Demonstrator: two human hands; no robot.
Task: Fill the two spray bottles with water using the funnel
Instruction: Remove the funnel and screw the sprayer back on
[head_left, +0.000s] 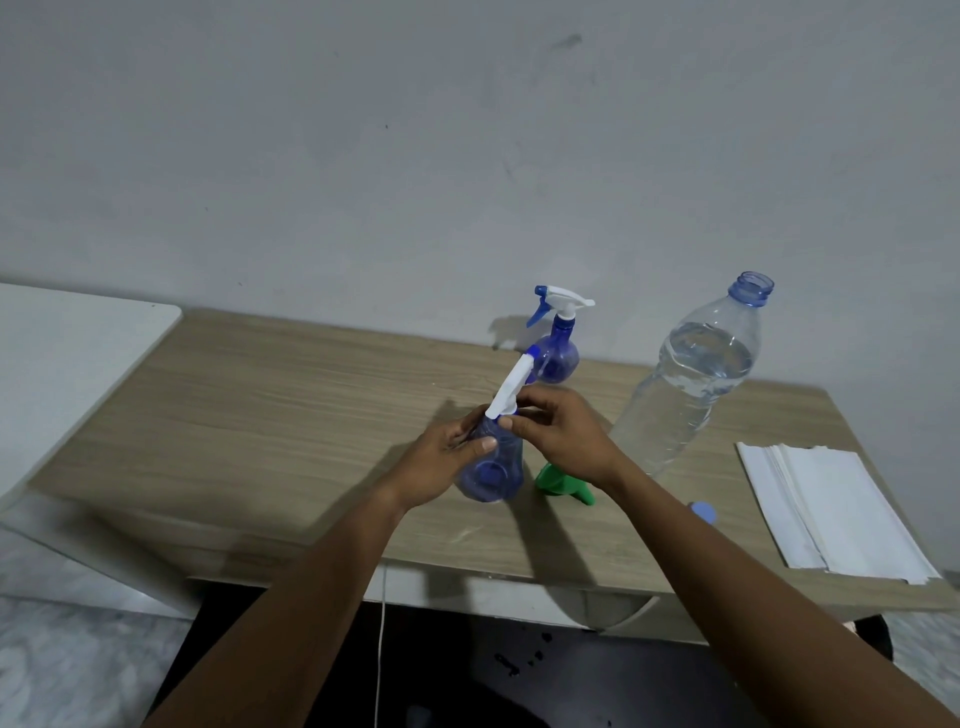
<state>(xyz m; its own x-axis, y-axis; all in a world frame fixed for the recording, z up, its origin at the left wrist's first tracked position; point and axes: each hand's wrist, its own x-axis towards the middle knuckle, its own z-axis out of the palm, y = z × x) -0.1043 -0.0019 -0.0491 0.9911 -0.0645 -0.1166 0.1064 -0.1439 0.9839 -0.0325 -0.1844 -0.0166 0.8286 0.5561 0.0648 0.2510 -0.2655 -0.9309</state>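
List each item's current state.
Near spray bottle: standing, sprayer in place, left hand grips body, right hand pinches collar.
Far spray bottle: upright, sprayer on, untouched.
Water bottle: upright, uncapped, partly full.
Funnel: lying on its side on desk.
Cap: off, on desk.

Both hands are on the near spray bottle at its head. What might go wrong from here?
1. The uncapped water bottle stands close beside the right forearm; a sideways move may tip it toward the paper stack.
2. The green funnel lies on its side below the right hand and may get knocked away.
3. The blue cap sits near the front edge of the table and might be swept off.
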